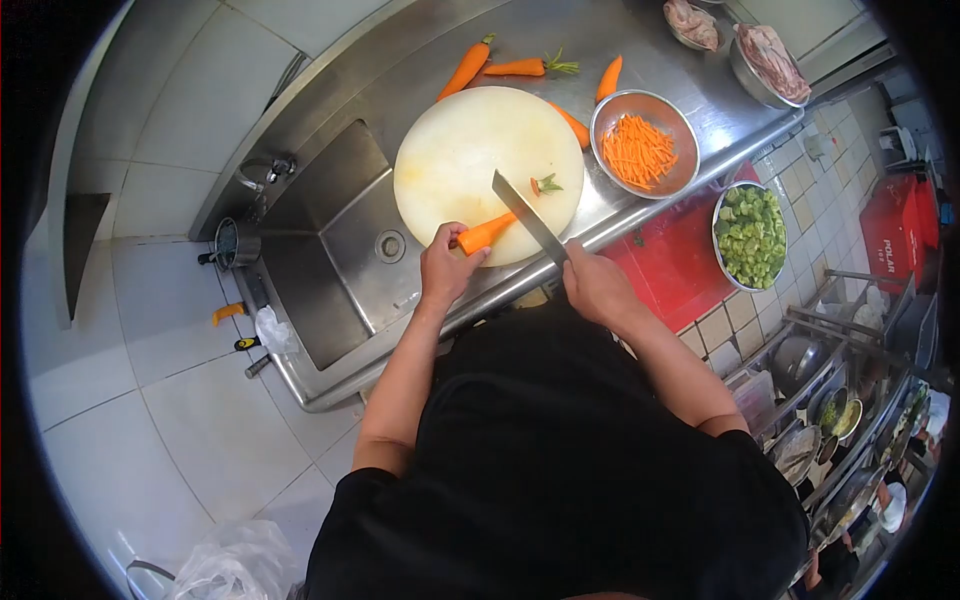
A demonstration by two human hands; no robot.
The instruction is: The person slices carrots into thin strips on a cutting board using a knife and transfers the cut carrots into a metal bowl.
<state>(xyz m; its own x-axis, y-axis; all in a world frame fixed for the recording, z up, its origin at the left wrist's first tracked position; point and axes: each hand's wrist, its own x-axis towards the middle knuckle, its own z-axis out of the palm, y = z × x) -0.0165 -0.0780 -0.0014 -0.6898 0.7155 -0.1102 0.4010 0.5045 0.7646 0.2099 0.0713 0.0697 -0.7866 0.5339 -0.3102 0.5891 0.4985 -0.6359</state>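
Note:
My left hand [449,262] is closed around the thick end of a carrot [485,235], which lies over the near part of a round white cutting board [440,140]. In my right hand [597,284] is the handle of a kitchen knife [528,215]. Its blade points up and left across the board, beside the carrot's narrow end; whether it touches the carrot I cannot tell. A cut-off carrot top [546,184] with green stubs lies on the board, right of the blade. A metal bowl [682,182] of carrot strips [638,152] stands to the board's right.
Several whole carrots [466,68] lie behind the board on the steel counter [400,65]. A sink basin [345,260] is at left. Bowls of raw meat [768,62] stand at the far right. A bowl of chopped green vegetables [750,235] sits lower, beside a red surface [668,265].

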